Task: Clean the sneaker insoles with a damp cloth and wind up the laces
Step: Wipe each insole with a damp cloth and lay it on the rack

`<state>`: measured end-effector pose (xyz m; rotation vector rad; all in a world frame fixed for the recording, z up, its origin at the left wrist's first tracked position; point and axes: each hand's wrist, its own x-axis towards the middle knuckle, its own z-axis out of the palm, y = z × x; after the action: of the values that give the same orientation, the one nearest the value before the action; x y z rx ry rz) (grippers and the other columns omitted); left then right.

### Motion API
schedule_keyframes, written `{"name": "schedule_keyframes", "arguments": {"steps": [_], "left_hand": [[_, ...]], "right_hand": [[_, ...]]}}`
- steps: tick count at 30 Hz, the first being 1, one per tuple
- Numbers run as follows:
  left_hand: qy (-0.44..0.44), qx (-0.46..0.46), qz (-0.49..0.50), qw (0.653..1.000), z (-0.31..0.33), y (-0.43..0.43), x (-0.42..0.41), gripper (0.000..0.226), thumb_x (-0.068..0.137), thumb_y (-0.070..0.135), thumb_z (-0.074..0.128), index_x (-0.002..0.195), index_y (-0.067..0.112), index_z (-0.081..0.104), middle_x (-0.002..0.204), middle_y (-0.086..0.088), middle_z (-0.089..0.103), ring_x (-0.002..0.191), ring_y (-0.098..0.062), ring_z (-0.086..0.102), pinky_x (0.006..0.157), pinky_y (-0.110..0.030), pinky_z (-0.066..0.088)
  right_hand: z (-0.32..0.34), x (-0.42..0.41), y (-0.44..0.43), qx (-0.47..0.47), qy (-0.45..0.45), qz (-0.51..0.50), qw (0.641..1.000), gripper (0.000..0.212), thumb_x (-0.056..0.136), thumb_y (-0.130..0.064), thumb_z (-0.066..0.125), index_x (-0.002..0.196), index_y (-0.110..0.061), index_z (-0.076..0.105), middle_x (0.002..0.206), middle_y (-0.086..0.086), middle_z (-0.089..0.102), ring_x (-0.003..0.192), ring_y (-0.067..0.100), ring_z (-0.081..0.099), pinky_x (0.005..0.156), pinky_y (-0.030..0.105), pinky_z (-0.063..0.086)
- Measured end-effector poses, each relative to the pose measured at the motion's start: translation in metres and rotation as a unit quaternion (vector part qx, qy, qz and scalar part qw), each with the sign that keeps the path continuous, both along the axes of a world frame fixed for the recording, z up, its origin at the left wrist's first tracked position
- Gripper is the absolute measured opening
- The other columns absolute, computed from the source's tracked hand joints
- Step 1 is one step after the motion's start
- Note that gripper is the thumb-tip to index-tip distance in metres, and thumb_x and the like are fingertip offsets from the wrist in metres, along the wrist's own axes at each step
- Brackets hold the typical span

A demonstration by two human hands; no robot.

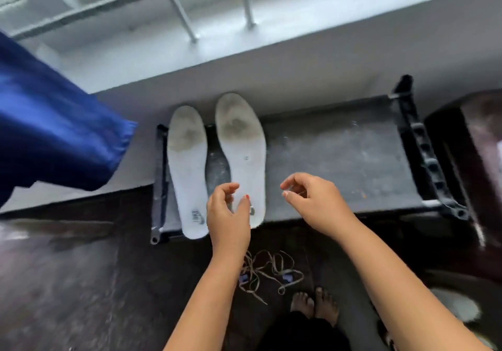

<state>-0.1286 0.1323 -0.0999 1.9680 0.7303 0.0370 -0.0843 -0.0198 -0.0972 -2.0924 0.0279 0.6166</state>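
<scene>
insoles [187,166] on tabletop [339,155], 12 o'clock | laces [271,269] on floor [81,269], 6 o'clock | left hand [228,215] loose, empty | right hand [315,201] curled, pinch unclear | insoles likely light, floppy: grip heel edge

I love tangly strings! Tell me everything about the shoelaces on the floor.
The laces are pale, flat, beige-looking strips, unwound, lying in a loose tangle of loops on the dark floor, just ahead of the bare feet. An arm hides their left edge. Two small bluish bits sit among them, too blurry to name.
</scene>
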Motion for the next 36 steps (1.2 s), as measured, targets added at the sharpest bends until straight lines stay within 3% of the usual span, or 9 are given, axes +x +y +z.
{"name": "schedule_keyframes", "arguments": {"steps": [4,8,11,15,19,23,28,32,36], "left_hand": [[0.040,0.023,0.022,0.999,-0.021,0.024,0.006,0.028,0.089,0.018,0.061,0.115,0.022,0.050,0.121,0.002,0.049,0.109,-0.012,0.048,0.091,-0.027,0.040],[0.072,-0.036,0.007,0.997,-0.032,0.022,0.013,0.037,0.093,0.027,0.055,0.128,0.022,0.043,0.121,0.003,0.052,0.101,-0.010,0.055,0.080,-0.022,0.044],[0.095,-0.082,0.009,0.992,-0.032,0.016,0.023,0.042,0.096,0.032,0.048,0.136,0.023,0.038,0.111,0.007,0.060,0.097,-0.011,0.059,0.083,-0.030,0.048],[0.094,-0.160,0.013,0.982,-0.027,0.007,0.033,0.026,0.100,0.031,0.041,0.121,0.021,0.052,0.095,0.010,0.063,0.088,-0.006,0.061,0.072,-0.024,0.048],[0.094,-0.316,0.039,0.943,-0.028,-0.009,0.044,0.023,0.100,0.029,0.042,0.114,0.018,0.056,0.105,-0.005,0.069,0.092,-0.017,0.066,0.081,-0.035,0.055],[0.081,-0.403,0.068,0.909,-0.031,-0.028,0.055,0.022,0.098,0.024,0.048,0.116,0.012,0.054,0.100,-0.007,0.069,0.087,-0.018,0.067,0.074,-0.029,0.055],[0.097,-0.425,0.049,0.899,-0.040,-0.050,0.061,0.012,0.097,0.016,0.050,0.106,0.011,0.057,0.101,-0.007,0.070,0.086,-0.018,0.068,0.070,-0.026,0.055],[0.114,-0.416,0.058,0.901,-0.043,-0.059,0.061,0.017,0.097,0.010,0.049,0.111,0.006,0.057,0.095,-0.007,0.070,0.080,-0.016,0.069,0.063,-0.024,0.056],[0.125,-0.396,0.063,0.908,-0.042,-0.060,0.064,0.018,0.096,0.008,0.049,0.112,0.006,0.057,0.099,-0.009,0.071,0.086,-0.019,0.070,0.067,-0.026,0.057]], "right_hand": [[-0.017,0.013,0.037,-0.015,0.026,0.003,1.000,0.022,0.091,-0.020,0.058,0.113,-0.019,0.061,0.094,-0.003,0.062,0.085,0.015,0.059,0.078,0.032,0.051],[-0.028,0.027,0.059,-0.009,0.039,-0.032,0.999,0.033,0.092,-0.021,0.058,0.124,-0.017,0.050,0.105,0.002,0.063,0.089,0.015,0.058,0.072,0.028,0.044],[-0.033,0.038,0.066,0.000,0.051,-0.065,0.997,0.034,0.092,-0.018,0.056,0.124,-0.017,0.047,0.103,0.004,0.065,0.089,0.017,0.060,0.069,0.031,0.049],[-0.030,0.047,0.055,0.000,0.050,-0.077,0.996,0.034,0.093,-0.011,0.052,0.126,-0.019,0.051,0.081,-0.003,0.059,0.070,0.004,0.053,0.053,0.017,0.038],[-0.024,0.050,0.023,-0.006,0.049,-0.093,0.994,0.037,0.092,-0.008,0.052,0.124,-0.025,0.055,0.071,-0.005,0.057,0.065,0.004,0.052,0.057,0.022,0.042],[-0.023,0.047,-0.013,-0.031,0.053,-0.099,0.993,0.039,0.091,-0.008,0.053,0.124,-0.028,0.057,0.070,-0.006,0.056,0.063,0.004,0.051,0.052,0.019,0.039],[-0.023,0.043,-0.043,-0.046,0.068,-0.089,0.993,0.038,0.092,-0.009,0.054,0.123,-0.030,0.058,0.069,-0.006,0.056,0.063,0.004,0.052,0.050,0.018,0.035],[-0.022,0.041,-0.054,-0.047,0.072,-0.070,0.994,0.037,0.093,-0.009,0.053,0.124,-0.028,0.058,0.068,-0.007,0.053,0.062,0.003,0.050,0.050,0.016,0.033],[-0.024,0.044,-0.057,-0.045,0.081,-0.057,0.994,0.038,0.093,-0.008,0.051,0.125,-0.027,0.057,0.077,-0.005,0.058,0.067,0.001,0.052,0.052,0.014,0.034]]}}
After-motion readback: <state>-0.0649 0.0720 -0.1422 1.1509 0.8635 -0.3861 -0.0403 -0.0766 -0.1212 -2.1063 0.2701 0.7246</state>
